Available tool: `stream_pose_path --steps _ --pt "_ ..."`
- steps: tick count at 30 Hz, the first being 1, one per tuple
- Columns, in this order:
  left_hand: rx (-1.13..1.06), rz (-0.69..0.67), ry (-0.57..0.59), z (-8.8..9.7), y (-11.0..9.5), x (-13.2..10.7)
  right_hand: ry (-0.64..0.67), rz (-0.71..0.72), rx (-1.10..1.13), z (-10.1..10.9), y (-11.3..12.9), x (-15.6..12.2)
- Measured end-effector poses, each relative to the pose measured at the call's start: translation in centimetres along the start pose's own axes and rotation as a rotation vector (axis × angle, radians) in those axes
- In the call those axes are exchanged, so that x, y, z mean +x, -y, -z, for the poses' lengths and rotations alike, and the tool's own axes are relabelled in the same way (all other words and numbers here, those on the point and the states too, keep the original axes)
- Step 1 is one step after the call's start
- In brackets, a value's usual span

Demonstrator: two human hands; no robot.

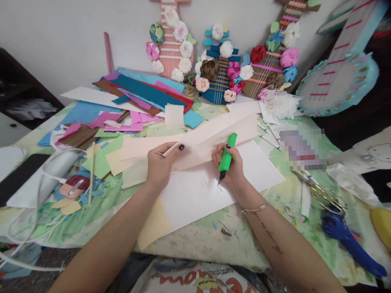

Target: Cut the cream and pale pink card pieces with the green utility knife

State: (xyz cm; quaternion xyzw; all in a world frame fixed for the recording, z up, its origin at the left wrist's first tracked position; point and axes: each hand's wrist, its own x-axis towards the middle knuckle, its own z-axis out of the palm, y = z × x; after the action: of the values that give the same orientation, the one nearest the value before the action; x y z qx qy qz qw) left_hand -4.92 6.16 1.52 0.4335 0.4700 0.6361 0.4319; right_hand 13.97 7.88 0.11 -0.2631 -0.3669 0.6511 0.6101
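Between the thumb and fingers of my left hand [161,164] is a slim pale strip [171,149], perhaps rolled paper. This hand rests on pale pink sheets [211,134]. My right hand [231,164] is closed around a bright green pen-like tool [228,153] with a black tapered tip. The tip points down over a white sheet [198,195]; I cannot tell whether it touches. A cream sheet [154,224] lies partly under the white one. A small pale square [174,116] sits beyond my left hand.
Coloured sheets [152,94] pile up at the back left, near paper-flowered instrument models [172,42]. Scissors [324,194] and a blue-handled tool [350,243] lie right. Left are a power strip [48,175], a white cable [37,213] and paper scraps [95,190].
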Motion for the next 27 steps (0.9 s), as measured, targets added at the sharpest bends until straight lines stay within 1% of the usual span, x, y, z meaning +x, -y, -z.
stream_pose_path --steps 6,10,12,14,16,18,20,23,25,26,27 --pt "0.025 -0.048 0.045 -0.2 -0.2 0.2 -0.010 0.000 0.015 0.0 -0.1 0.0" --pt "0.082 -0.090 0.067 -0.3 -0.5 0.1 -0.017 -0.048 0.053 0.3 0.1 0.0" --pt "0.119 -0.111 0.082 -0.3 -0.6 -0.1 -0.039 -0.071 0.063 0.8 1.1 0.1" --pt "0.146 -0.123 0.107 -0.3 -0.8 -0.3 -0.049 -0.096 0.055 1.5 2.7 0.1" --pt "0.161 -0.129 0.134 -0.3 -0.9 -0.7 -0.044 -0.171 0.037 2.3 4.6 -0.4" --pt "0.170 -0.134 0.145 -0.4 -0.9 -0.9 -0.042 -0.214 0.014 2.6 5.7 -1.6" --pt "0.178 -0.137 0.138 -0.5 -1.0 -1.0 -0.022 -0.256 0.007 2.3 5.6 -3.7" --pt "0.185 -0.136 0.109 -0.7 -0.9 -1.0 -0.078 -0.324 0.037 1.0 3.6 -7.3" --pt "0.180 -0.132 0.094 -0.7 -0.8 -0.9 -0.118 -0.353 0.039 0.3 2.4 -9.0" --pt "0.174 -0.129 0.088 -0.7 -0.8 -0.9 -0.157 -0.310 0.023 0.2 2.1 -9.4" --pt "0.168 -0.126 0.084 -0.7 -0.8 -0.9 -0.228 -0.223 -0.001 0.3 2.1 -9.6"
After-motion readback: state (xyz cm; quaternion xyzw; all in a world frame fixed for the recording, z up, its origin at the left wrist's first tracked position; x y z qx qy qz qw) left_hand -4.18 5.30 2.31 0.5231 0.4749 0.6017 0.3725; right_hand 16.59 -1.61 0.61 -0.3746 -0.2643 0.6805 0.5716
